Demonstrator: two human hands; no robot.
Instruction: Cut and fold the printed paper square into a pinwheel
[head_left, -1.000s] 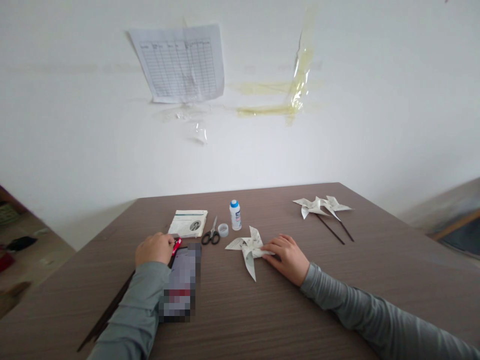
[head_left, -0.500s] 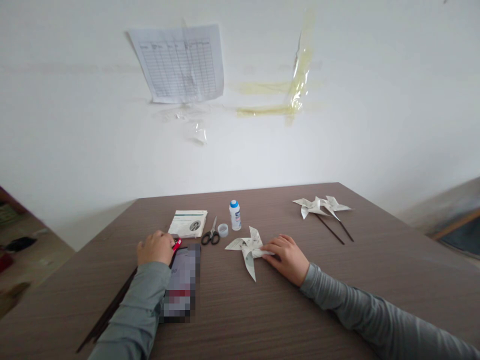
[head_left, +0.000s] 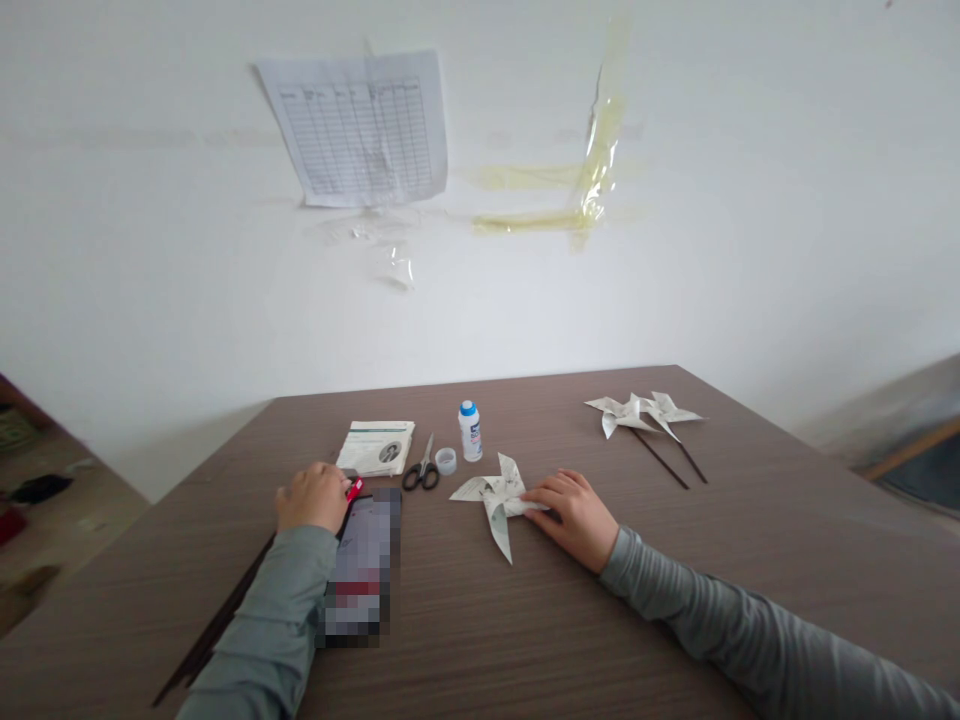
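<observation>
A paper pinwheel head (head_left: 497,497) folded from printed paper lies on the table in front of me. My right hand (head_left: 574,512) is closed on its right-hand blade, thumb and fingers pressed together. Farther left, my left hand (head_left: 311,498) is curled around a small red object (head_left: 355,488), whose end shows at the fingertips; its kind is hidden. Beneath and beside that hand runs a bundle of thin dark sticks (head_left: 217,625). Just right of the left sleeve is a phone with a blurred screen (head_left: 364,565).
Behind the hands stand a white glue bottle (head_left: 470,435) with a blue cap, a small translucent cap (head_left: 446,461), black-handled scissors (head_left: 421,473) and a stack of printed paper (head_left: 379,445). Two pinwheels on sticks (head_left: 637,415) lie at the back right, near the wall.
My left hand and forearm have shifted very slightly. My right hand and the paper pinwheel look unmoved.
</observation>
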